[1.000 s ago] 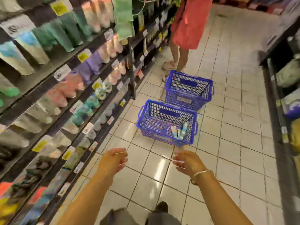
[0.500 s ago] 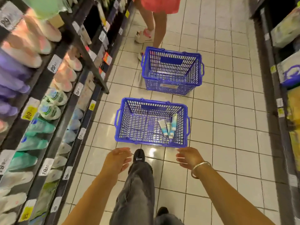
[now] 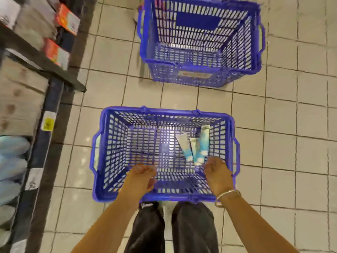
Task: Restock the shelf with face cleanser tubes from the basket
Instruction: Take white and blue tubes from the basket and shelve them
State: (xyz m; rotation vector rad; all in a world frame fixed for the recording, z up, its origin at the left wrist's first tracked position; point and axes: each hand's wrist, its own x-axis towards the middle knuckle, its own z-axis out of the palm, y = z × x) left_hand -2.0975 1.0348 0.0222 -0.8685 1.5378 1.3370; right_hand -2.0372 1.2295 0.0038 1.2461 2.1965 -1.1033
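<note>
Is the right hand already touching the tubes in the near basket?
Cannot tell. In the head view the right hand overlaps the lower end of the tubes in the near basket, but from above, contact or a gap beneath cannot be seen.

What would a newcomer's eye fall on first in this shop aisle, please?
Two blue baskets on the pale tiled floor: the near basket holds three face cleanser tubes at its right side, and the far basket shows nothing inside. The left hand and right hand hang over the near basket, the right closest to the tubes.
</note>
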